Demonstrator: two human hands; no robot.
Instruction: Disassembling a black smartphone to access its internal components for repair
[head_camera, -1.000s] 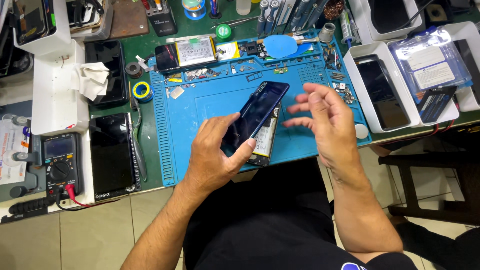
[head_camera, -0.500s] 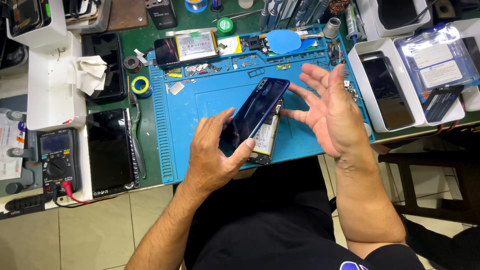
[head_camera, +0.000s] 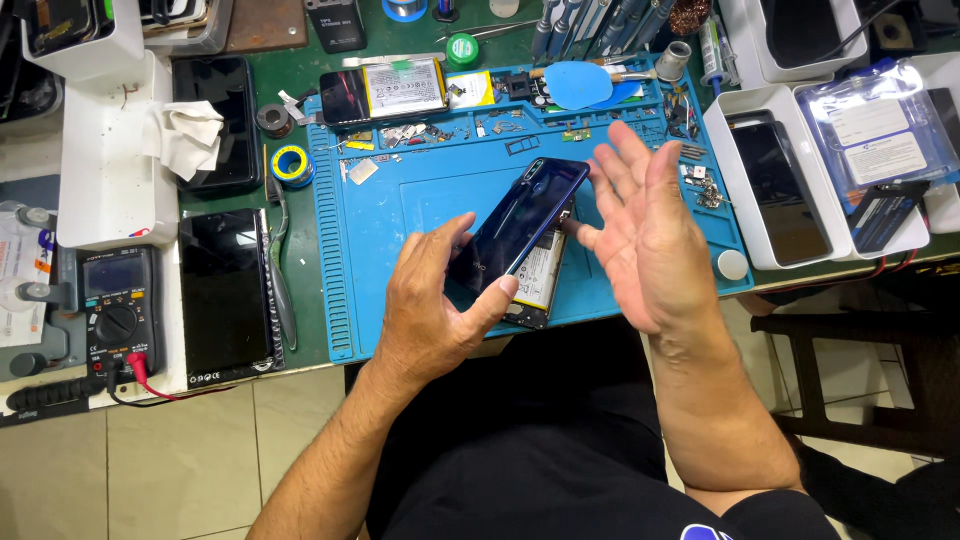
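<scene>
My left hand (head_camera: 435, 300) grips the lower end of a dark blue glossy phone back cover (head_camera: 520, 220), tilted up over an opened phone body (head_camera: 540, 280) whose battery shows beneath. My right hand (head_camera: 640, 225) is spread flat with fingers apart just right of the cover; its thumb tip touches the phone's right edge. Both sit over a blue repair mat (head_camera: 400, 210).
A second opened phone (head_camera: 385, 92), a blue pick (head_camera: 580, 85), small screws and parts lie along the mat's far edge. A black screen panel (head_camera: 228, 295), multimeter (head_camera: 118, 310), tape roll (head_camera: 293, 165) and tweezers (head_camera: 280, 270) are left. White trays (head_camera: 735, 190) with a phone stand right.
My right hand has opened from a loose curl near the cover to a flat spread palm and risen slightly. The cover stays held in my left hand, tilted a little higher.
</scene>
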